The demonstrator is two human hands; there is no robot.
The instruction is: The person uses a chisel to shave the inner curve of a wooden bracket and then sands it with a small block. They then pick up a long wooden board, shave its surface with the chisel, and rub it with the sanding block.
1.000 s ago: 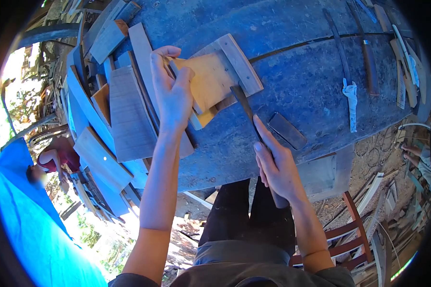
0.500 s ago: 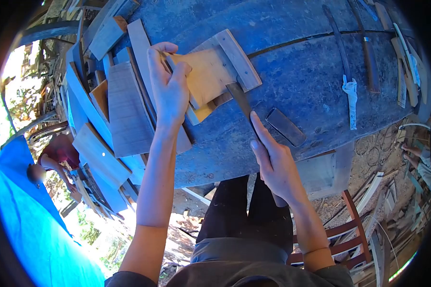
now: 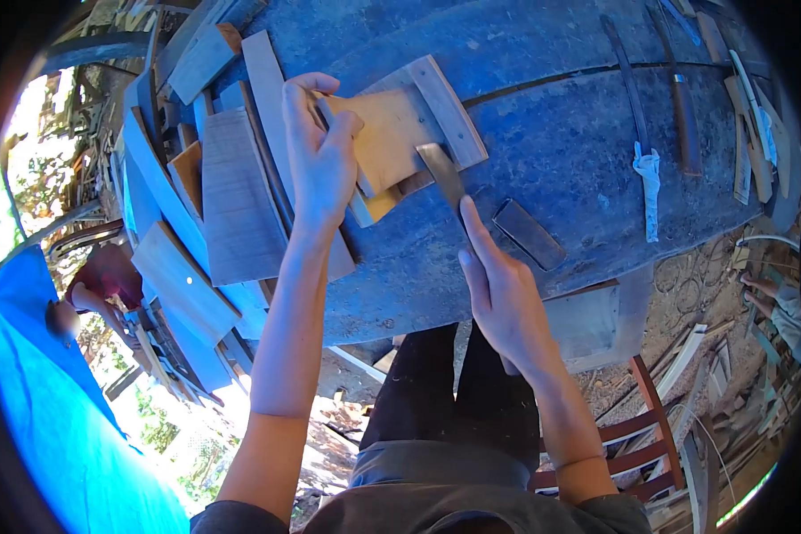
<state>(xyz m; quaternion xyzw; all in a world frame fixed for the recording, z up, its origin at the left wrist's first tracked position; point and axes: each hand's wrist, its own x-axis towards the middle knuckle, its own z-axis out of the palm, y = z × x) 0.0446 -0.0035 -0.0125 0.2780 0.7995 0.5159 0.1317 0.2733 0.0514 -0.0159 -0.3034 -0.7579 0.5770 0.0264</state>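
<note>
My left hand (image 3: 320,165) is wrapped round the near-left edge of a small wooden box-like piece (image 3: 387,133), thumb on its pale inner face. A thicker strip with screw or nail heads runs along the far right side of this piece. My right hand (image 3: 505,298) grips a chisel (image 3: 445,173), index finger stretched along the flat blade. The chisel's tip overlaps the lower right of the pale face, close to the strip. Most of its handle is hidden under my palm. A dark rectangular block (image 3: 529,233) lies just right of the blade.
Blue worktable (image 3: 561,133) beneath, with a dark seam across it. Wooden boards (image 3: 240,196) are stacked at left. Cloth-wrapped tool (image 3: 647,187) and a wooden-handled tool (image 3: 686,125) lie at right. A red-brown chair (image 3: 632,432) stands below; a person (image 3: 107,280) is at far left.
The chisel's tip has shifted slightly up and left over the wooden piece, and its blade has turned, showing a lighter face. My left hand keeps its hold.
</note>
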